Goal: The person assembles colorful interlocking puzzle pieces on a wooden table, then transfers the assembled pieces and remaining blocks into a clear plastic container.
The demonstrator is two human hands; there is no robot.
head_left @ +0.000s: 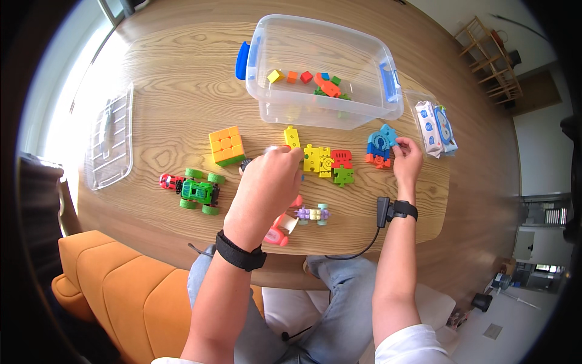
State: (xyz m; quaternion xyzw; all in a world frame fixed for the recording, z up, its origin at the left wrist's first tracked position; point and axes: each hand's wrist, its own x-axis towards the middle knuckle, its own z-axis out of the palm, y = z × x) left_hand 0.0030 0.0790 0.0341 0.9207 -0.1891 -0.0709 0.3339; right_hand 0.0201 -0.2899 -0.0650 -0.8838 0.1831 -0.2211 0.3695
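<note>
My left hand (262,185) is closed, reaching over the table with its fingertips at the lower end of a yellow puzzle block (291,136). Just right of it lies a joined group: yellow puzzle blocks (312,159), a red one (342,159) and a green one (343,176). Farther right, my right hand (408,162) pinches the edge of a blue puzzle block (382,139), which is joined to red-orange puzzle blocks (379,161) below. The left hand hides part of what lies beneath it, including a dark item by its wrist side.
A clear plastic bin (321,112) holding several small blocks stands at the back. Its lid (112,139) lies far left. Around are an orange-topped puzzle cube (227,145), a green toy truck (199,191), a pastel block toy (312,213), pink toy parts (276,235) and wipes (435,128).
</note>
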